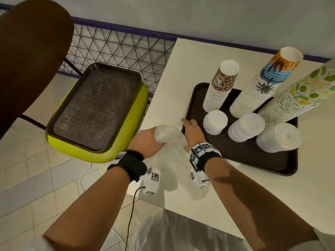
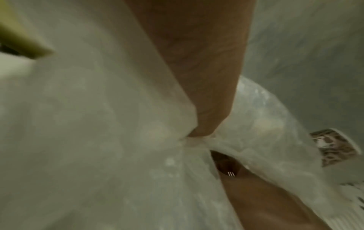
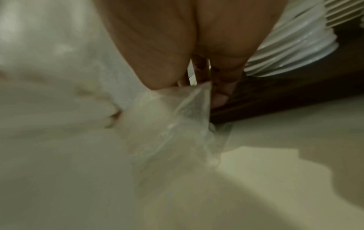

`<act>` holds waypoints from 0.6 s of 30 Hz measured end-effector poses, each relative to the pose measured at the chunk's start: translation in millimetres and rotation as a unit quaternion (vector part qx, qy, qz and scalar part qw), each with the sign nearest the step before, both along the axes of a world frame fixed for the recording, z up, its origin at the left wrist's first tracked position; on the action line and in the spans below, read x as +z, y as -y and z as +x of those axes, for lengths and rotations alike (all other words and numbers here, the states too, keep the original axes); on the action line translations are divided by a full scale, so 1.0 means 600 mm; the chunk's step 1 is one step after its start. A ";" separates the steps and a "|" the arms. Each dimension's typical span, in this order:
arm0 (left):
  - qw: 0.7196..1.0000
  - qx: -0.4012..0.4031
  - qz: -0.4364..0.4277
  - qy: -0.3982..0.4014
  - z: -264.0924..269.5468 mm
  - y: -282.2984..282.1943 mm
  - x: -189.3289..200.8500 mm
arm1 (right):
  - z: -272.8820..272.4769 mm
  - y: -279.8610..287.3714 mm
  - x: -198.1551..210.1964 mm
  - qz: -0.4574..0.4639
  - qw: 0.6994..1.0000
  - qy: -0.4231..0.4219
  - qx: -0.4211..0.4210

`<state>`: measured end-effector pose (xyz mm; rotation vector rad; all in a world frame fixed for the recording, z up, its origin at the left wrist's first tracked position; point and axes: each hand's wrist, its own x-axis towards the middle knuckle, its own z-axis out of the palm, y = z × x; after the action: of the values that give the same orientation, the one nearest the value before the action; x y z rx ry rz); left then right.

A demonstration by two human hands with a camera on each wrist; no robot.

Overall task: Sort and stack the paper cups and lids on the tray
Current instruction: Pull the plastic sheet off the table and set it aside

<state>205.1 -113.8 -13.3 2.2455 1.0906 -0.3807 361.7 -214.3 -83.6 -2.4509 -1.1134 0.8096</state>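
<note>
A dark brown tray on the white table carries three tall cup stacks: leopard-print, palm-print and lemon-print. In front of them stand two white lid stacks and a clear lid stack. Both hands hold a crumpled clear plastic bag just left of the tray. My left hand grips its bunched top. The right hand pinches the bag at the tray's left rim. The wrist views show the plastic bag pinched by fingers, close and blurred.
A second, bare brown tray lies on a yellow-green chair seat to the left, beside the table edge. A brown chair back and a wire mesh rail stand behind. The bag's tail hangs over the table's front edge.
</note>
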 end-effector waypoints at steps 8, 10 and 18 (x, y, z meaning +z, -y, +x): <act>0.994 0.079 -0.058 0.050 0.130 -0.027 -0.073 | 0.000 0.011 -0.021 0.057 0.997 -0.005 -0.049; 0.997 0.064 -0.028 0.037 0.150 -0.023 -0.084 | 0.003 0.012 -0.029 0.038 0.999 -0.007 -0.030; 0.998 0.051 0.006 0.028 0.167 -0.019 -0.109 | 0.004 0.018 -0.045 0.086 0.996 -0.018 -0.035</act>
<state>305.6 -102.3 -78.6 2.1858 1.1758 -0.2676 364.1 -225.2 -110.4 -2.3102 -1.0330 0.7036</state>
